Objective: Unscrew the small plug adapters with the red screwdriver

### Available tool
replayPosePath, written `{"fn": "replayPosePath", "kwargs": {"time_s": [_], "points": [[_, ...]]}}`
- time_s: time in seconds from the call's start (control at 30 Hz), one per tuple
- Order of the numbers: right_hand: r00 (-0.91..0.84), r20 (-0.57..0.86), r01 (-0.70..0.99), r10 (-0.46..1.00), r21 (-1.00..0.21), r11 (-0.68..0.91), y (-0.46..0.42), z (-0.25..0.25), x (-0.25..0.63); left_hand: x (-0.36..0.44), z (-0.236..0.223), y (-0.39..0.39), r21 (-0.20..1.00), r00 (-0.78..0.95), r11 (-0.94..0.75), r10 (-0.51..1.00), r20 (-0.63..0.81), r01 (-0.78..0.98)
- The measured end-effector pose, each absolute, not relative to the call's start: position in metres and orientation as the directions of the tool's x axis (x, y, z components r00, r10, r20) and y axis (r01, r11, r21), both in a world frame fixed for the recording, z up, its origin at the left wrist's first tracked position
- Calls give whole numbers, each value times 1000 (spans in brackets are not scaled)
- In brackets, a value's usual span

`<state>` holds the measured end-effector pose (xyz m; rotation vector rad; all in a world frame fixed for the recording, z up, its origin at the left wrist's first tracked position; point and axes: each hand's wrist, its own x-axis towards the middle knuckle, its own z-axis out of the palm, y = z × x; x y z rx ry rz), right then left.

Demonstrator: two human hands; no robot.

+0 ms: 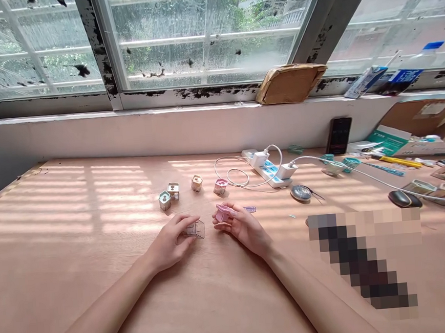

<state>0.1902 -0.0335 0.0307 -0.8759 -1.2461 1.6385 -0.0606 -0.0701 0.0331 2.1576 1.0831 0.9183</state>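
forearms [103,314] converge; left hand [170,242] touches clear box [196,229], right [245,227] holds pink box [222,213]

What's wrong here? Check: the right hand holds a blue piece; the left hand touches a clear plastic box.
It is pink, not blue: the head view shows the right hand holding a pink piece, the left hand touching a clear plastic box.

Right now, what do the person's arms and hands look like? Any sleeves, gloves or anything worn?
The left forearm and right forearm are bare, with no sleeves in view. The left hand and right hand are ungloved. No watch, band or ring shows, and neither arm has cables or markings.
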Motion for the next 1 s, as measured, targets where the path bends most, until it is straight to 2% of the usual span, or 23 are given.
{"fn": "replayPosePath", "kwargs": {"time_s": [0.2, 0.3, 0.37, 0.43, 0.5, 0.6, 0.73, 0.87, 1.0], "points": [[-355, -7, -177, 935, -981, -74, -36, 33, 186, -59, 30, -70, 770, 390, -441, 880, 270, 462], [-349, 75, -41, 934, -997, 65, -37, 32, 184, -58, 31, -70, 769, 391, -440, 881, 268, 464], [-347, 146, 115, 927, -974, 197, -37, 32, 185, -58, 32, -70, 759, 392, -457, 874, 287, 464], [-366, 208, 302, 907, -895, 327, -38, 31, 188, -58, 32, -69, 747, 395, -475, 867, 304, 465], [-404, 247, 472, 881, -768, 432, -37, 30, 191, -58, 32, -69, 736, 409, -492, 857, 314, 466], [-453, 284, 610, 845, -593, 526, -36, 30, 196, -59, 33, -69, 728, 437, -501, 847, 301, 469], [-474, 281, 666, 835, -505, 548, -34, 30, 198, -59, 34, -69, 729, 446, -480, 855, 265, 488], [-468, 265, 680, 843, -502, 535, -33, 30, 199, -58, 35, -69, 727, 448, -491, 850, 277, 481], [-467, 241, 672, 851, -528, 519, -34, 32, 199, -58, 34, -68, 773, 337, -413, 901, 272, 482]]}}
